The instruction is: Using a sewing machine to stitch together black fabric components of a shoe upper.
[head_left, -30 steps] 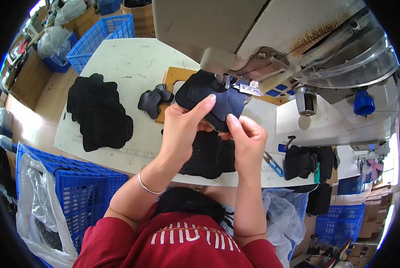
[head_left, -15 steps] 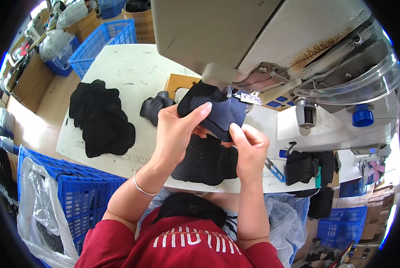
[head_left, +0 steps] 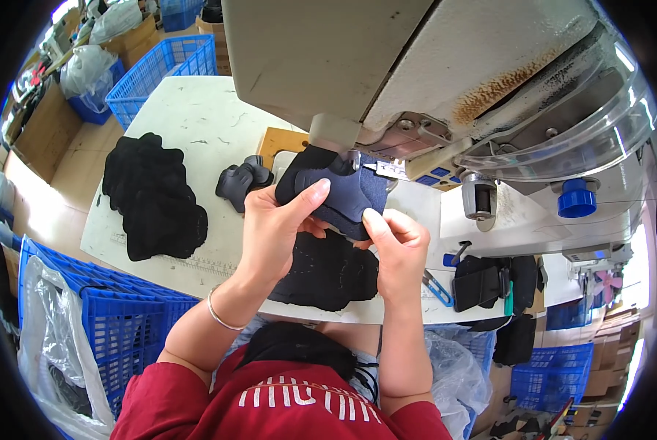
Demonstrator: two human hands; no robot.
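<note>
So the cloth (head_left: 341,196) is pinched by both hands, mid-frame: its left side is gripped by the left hand (head_left: 273,226), thumb on top, and its lower right corner by the right hand (head_left: 399,242). Its far edge is tucked up by the sewing machine (head_left: 306,62), and the upper right is pretty much blocked by that. Bare table (head_left: 178,103) can be seen toward the upper left; its near edge is crossed by both forearms. Black pieces (head_left: 325,277) are spread below the hands, a black stack (head_left: 154,202) is parked at left, grey parts (head_left: 237,183) are wedged between stack and cloth, and blue snips (head_left: 437,288) are placed lower right.
</note>
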